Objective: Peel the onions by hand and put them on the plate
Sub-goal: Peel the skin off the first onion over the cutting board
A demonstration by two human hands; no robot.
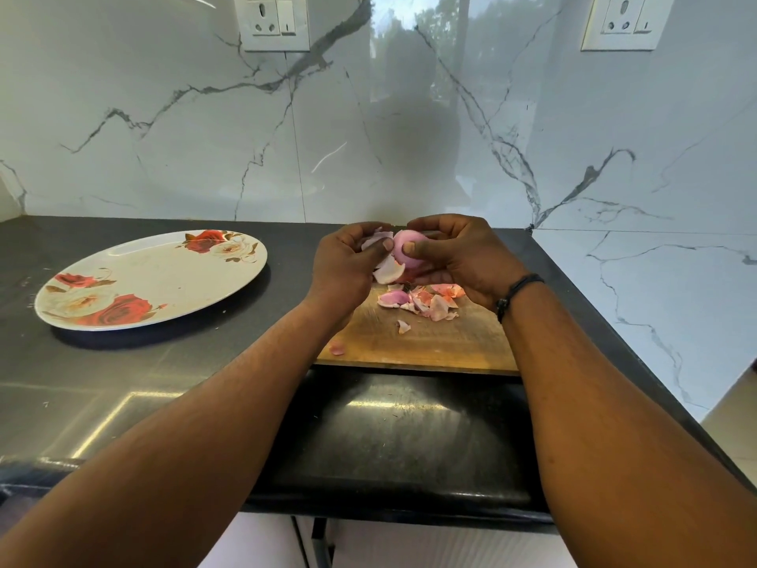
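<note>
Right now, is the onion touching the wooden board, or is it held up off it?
Apart. The head view shows the onion held between the left hand and right hand, raised above the board and its peel scraps.

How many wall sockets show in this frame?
2. One socket sits on the marble wall at upper left, above the plate; the other socket is at upper right. Both are cropped by the top edge.
</note>
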